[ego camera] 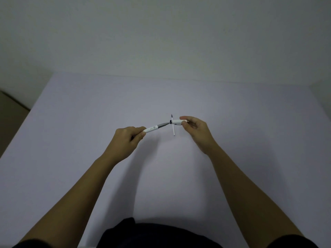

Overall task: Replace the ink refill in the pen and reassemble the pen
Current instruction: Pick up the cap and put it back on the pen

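My left hand (pixel 128 139) grips a white pen body (pixel 152 129) with a grey grip section, its tip pointing right and slightly up. In my right hand (pixel 194 128) is the white pen cap (pixel 178 121), held by its far end between thumb and fingers, with the dark open mouth facing left toward the pen tip. The tip sits just at the cap's mouth. On the table behind them lies a thin white ink refill (pixel 173 129) with a dark tip, running near to far.
A pale lavender table (pixel 89 131) fills the view and meets a plain white wall at the back. Its left edge drops to a dark floor (pixel 10 115). My dark clothing shows at the bottom.
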A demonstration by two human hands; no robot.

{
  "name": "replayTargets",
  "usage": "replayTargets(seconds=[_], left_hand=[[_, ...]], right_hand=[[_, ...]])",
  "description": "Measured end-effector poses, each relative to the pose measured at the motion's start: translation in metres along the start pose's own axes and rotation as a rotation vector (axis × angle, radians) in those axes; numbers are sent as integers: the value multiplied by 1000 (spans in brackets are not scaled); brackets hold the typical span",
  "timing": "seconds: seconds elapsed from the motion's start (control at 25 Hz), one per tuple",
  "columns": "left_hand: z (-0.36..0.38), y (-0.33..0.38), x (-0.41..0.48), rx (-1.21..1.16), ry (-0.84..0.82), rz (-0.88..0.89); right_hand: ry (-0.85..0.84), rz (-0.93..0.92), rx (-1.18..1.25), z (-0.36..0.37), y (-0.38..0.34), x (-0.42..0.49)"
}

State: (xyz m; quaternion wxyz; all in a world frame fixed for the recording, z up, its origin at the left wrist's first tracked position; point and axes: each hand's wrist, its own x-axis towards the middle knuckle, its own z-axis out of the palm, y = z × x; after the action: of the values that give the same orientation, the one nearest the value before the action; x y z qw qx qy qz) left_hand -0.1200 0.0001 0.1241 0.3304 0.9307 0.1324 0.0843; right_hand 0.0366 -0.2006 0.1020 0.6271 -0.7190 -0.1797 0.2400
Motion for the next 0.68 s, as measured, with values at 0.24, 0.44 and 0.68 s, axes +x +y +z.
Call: replayTargets(seconds=[0.24, 0.44, 0.68], left_hand=[[2, 0, 0, 10, -13, 24], [11, 6, -6, -153, 41, -26], [25, 16, -9, -65, 39, -10]], right_hand=[[-63, -26, -60, 1, -12, 0], [-24, -70, 10, 10, -29, 2], [13, -110, -47, 21, -38, 4]])
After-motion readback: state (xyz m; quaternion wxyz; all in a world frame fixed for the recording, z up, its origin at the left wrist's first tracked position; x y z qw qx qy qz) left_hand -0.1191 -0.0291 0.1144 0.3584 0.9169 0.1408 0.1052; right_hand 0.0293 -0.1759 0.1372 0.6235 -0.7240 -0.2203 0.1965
